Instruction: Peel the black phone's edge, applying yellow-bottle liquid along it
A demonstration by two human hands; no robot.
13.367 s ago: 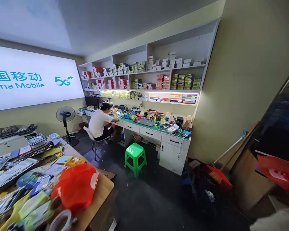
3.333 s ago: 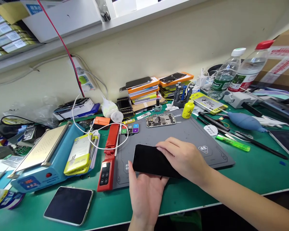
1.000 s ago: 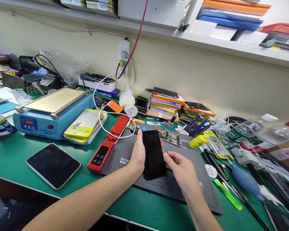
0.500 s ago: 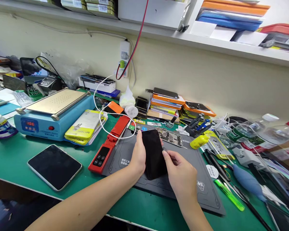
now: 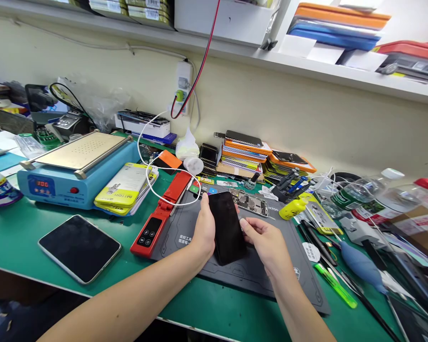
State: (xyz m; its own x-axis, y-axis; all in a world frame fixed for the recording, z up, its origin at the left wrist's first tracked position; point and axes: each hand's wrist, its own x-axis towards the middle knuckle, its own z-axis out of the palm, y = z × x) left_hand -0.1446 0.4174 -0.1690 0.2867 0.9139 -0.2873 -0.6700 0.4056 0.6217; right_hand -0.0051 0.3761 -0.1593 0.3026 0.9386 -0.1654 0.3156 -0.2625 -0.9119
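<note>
My left hand [image 5: 204, 225] is wrapped round the left edge of a black smartphone [image 5: 229, 230], tilted with its dark glass face towards me. At the phone's right edge, my right hand [image 5: 262, 237] has thumb and forefinger pinched together; whatever is between them is too small to make out. Beneath both hands lies a dark grey work mat [image 5: 278, 266]. Behind the phone, an opened phone frame [image 5: 251, 202] with bare inner parts rests on the mat. A red tool with touch buttons [image 5: 151, 232] sits along the mat's left side.
To the left stand a blue heating plate [image 5: 78, 166], a yellow battery pack [image 5: 121, 185] and another phone [image 5: 80, 248]. A white cable [image 5: 169, 204] loops over the red tool. On the right lie a blue air blower [image 5: 362, 266], a green-handled knife [image 5: 337, 285] and plastic bottles [image 5: 360, 190].
My right hand has shifted slightly up along the phone's right edge, still pinched. My left hand keeps its hold on the phone. The view has moved a little to the right.
</note>
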